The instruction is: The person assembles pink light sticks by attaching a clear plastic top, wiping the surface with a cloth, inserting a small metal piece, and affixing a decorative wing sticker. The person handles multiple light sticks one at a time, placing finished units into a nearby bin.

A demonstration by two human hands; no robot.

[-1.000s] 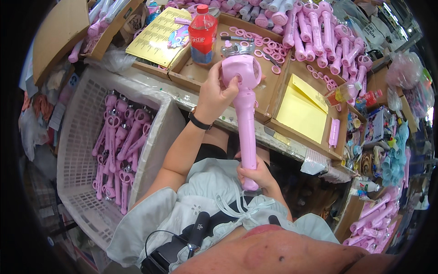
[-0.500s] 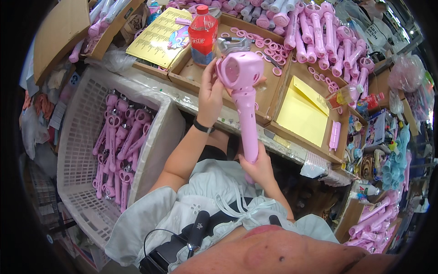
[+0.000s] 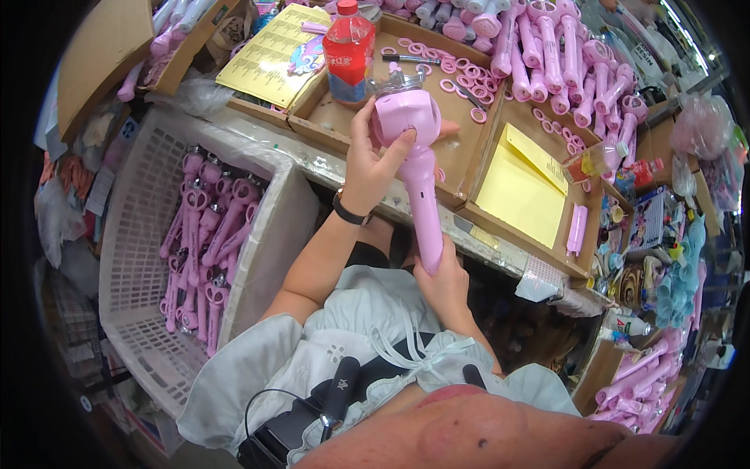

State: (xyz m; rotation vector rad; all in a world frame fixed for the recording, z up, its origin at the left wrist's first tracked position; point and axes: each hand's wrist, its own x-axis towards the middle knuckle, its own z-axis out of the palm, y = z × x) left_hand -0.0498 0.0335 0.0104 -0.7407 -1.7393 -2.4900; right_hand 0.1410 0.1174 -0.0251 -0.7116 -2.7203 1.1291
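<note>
A pink plastic wand point(image 3: 423, 199) with a bulky head and a long handle is held up in front of me, tilted slightly. My left hand point(image 3: 375, 160) is closed around its head, the thumb pressed on the front. Lower down, my right hand point(image 3: 445, 283) grips the end of the handle. A shiny silvery piece point(image 3: 400, 83) shows at the top of the wand. Behind it is a cardboard tray point(image 3: 324, 121) with many loose pink rings point(image 3: 469, 74) and a red-labelled bottle point(image 3: 348, 56).
To my left stands a white plastic basket point(image 3: 129, 258) holding several similar pink wands point(image 3: 195, 234). More pink wands point(image 3: 547, 47) are heaped at the far right. A right-hand tray holds yellow sheets point(image 3: 522, 191) and a pink part point(image 3: 576, 229). A drink bottle point(image 3: 598, 160) lies beyond.
The wand has turned in my hands, so its large round opening no longer faces me. My left thumb has come onto the front of its head. My right hand still holds the handle's end.
</note>
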